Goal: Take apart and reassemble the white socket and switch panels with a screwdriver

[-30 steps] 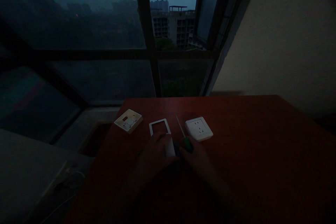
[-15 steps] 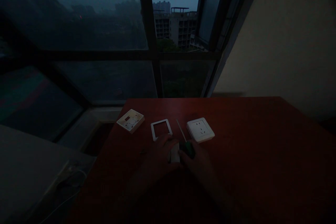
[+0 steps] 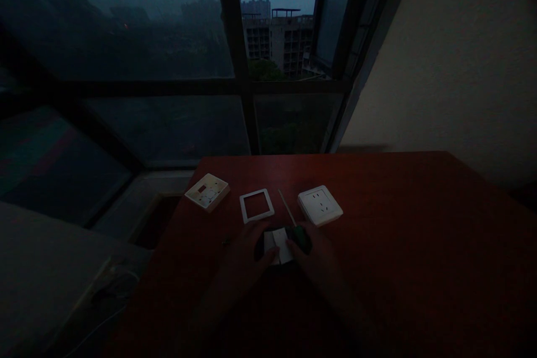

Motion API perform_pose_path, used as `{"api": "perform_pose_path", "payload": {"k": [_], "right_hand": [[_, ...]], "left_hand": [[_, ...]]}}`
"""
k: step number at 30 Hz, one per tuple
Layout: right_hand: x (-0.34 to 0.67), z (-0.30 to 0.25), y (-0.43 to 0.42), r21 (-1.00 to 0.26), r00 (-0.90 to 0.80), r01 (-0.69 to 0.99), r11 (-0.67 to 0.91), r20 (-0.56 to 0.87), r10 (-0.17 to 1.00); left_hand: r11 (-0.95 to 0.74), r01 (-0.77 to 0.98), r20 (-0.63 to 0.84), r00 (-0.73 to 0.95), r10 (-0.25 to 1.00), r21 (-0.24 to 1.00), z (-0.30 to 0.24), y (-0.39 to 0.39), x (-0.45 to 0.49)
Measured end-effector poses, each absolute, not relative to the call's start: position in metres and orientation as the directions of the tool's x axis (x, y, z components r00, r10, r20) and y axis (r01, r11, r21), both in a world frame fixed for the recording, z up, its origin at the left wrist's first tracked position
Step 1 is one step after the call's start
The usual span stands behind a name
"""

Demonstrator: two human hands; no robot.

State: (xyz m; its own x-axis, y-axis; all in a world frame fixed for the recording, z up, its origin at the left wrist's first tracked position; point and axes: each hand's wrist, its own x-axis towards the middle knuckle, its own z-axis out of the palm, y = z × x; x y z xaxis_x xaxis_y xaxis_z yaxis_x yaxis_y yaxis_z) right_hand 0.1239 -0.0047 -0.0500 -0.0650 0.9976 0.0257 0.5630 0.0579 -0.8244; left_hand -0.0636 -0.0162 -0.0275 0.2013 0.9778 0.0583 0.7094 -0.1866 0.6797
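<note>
The room is very dark. Both my hands meet over a red table (image 3: 398, 218). My left hand (image 3: 245, 254) grips a small white switch part (image 3: 277, 246) from the left. My right hand (image 3: 312, 257) touches the same part and holds a screwdriver (image 3: 293, 224) with a green handle, its shaft pointing away from me. A white square frame (image 3: 256, 205) lies just beyond my hands.
A white wall socket (image 3: 319, 205) lies right of the screwdriver. A white back plate (image 3: 207, 192) lies near the table's left edge. A big window (image 3: 168, 56) is behind the table, a pale wall (image 3: 453, 67) to the right. A dim surface with cables (image 3: 104, 291) sits lower left.
The white part has turned in my hands and shows more of its flat face. My hands have drawn slightly toward me.
</note>
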Motion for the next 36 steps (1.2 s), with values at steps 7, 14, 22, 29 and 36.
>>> {"api": "perform_pose_path", "payload": {"k": [7, 14, 22, 29, 36], "right_hand": [[0.126, -0.043, -0.007, -0.820, -0.115, 0.568, 0.065, -0.001, 0.993], [0.127, -0.044, -0.010, -0.825, -0.110, 0.560, 0.075, 0.016, 0.994], [0.128, -0.035, -0.020, -0.775, -0.103, 0.629, 0.063, -0.002, 0.995], [0.122, -0.032, -0.034, -0.689, -0.055, 0.723, 0.043, 0.004, 0.998], [0.114, -0.036, -0.037, -0.625, 0.008, 0.779, 0.053, 0.094, 0.996]], "left_hand": [[-0.165, 0.675, 0.062, 0.173, 0.983, 0.719, -0.032, -0.018, -0.055], [-0.114, 0.617, 0.016, 0.163, 0.987, 0.779, -0.032, -0.017, -0.053], [-0.110, 0.563, 0.028, 0.153, 0.988, 0.819, -0.035, -0.017, -0.055], [-0.082, 0.569, 0.033, 0.097, 0.995, 0.818, -0.039, -0.018, -0.053], [-0.063, 0.564, 0.032, 0.065, 0.997, 0.823, -0.039, -0.019, -0.052]]}}
